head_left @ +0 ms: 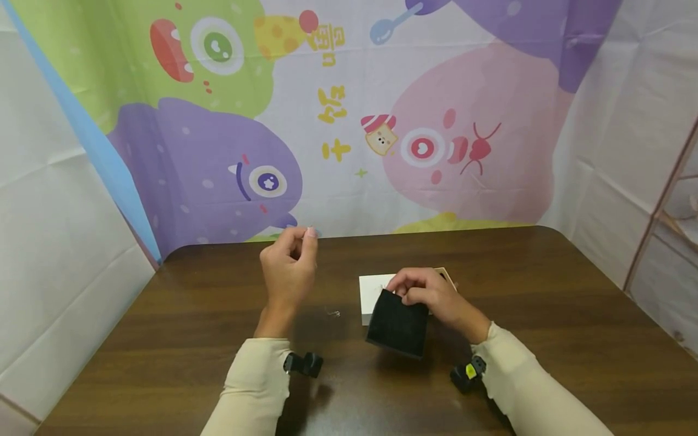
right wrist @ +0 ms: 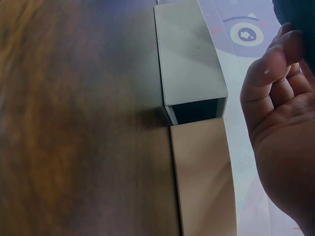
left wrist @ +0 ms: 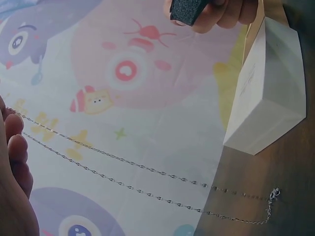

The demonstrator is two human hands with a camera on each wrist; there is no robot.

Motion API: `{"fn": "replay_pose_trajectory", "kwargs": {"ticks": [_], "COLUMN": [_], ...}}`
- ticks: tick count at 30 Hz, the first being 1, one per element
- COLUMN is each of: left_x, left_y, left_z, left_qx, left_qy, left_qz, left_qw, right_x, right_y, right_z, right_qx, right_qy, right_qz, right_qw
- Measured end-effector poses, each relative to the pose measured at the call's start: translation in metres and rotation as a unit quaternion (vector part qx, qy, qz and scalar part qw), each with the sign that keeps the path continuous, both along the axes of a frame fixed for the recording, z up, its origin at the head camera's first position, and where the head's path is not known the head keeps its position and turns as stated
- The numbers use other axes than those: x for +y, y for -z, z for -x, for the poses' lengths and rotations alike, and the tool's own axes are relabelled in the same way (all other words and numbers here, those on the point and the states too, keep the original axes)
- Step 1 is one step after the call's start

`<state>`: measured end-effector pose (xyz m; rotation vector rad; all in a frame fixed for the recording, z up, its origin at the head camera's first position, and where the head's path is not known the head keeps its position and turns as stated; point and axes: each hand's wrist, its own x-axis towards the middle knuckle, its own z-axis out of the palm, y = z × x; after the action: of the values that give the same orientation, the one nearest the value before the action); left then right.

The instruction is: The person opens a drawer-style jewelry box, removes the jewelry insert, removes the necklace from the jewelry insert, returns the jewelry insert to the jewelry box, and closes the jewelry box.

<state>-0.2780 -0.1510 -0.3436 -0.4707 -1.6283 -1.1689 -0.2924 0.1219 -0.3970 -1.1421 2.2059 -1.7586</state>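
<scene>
My left hand is raised over the table and pinches a thin silver necklace between thumb and fingers. Two strands hang from it, and the clasp end dangles at the bottom; in the head view that end shows faintly left of the box. A square black foam pad, tilted, is held at its top edge by my right hand. Behind the pad is a white box sleeve, partly covered. The right wrist view shows a tan drawer slid out of the sleeve.
The box rests on a dark brown wooden table. A cloth backdrop with cartoon figures hangs at the table's far edge. Pale panels stand on both sides. Each wrist carries a small black camera.
</scene>
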Motion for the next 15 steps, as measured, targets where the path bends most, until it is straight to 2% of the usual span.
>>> {"fn": "replay_pose_trajectory", "kwargs": {"ticks": [15], "left_x": [-0.0005], "left_y": [0.0059], "left_z": [0.0034], "left_qx": [-0.003], "left_qy": [-0.028], "left_qz": [0.003], "left_qw": [0.9996], "right_x": [0.0002], "right_y": [0.0011], "right_z": [0.0008], "right_qx": [-0.010], "right_qy": [-0.003], "right_qz": [0.004], "right_qw": [0.9999]}}
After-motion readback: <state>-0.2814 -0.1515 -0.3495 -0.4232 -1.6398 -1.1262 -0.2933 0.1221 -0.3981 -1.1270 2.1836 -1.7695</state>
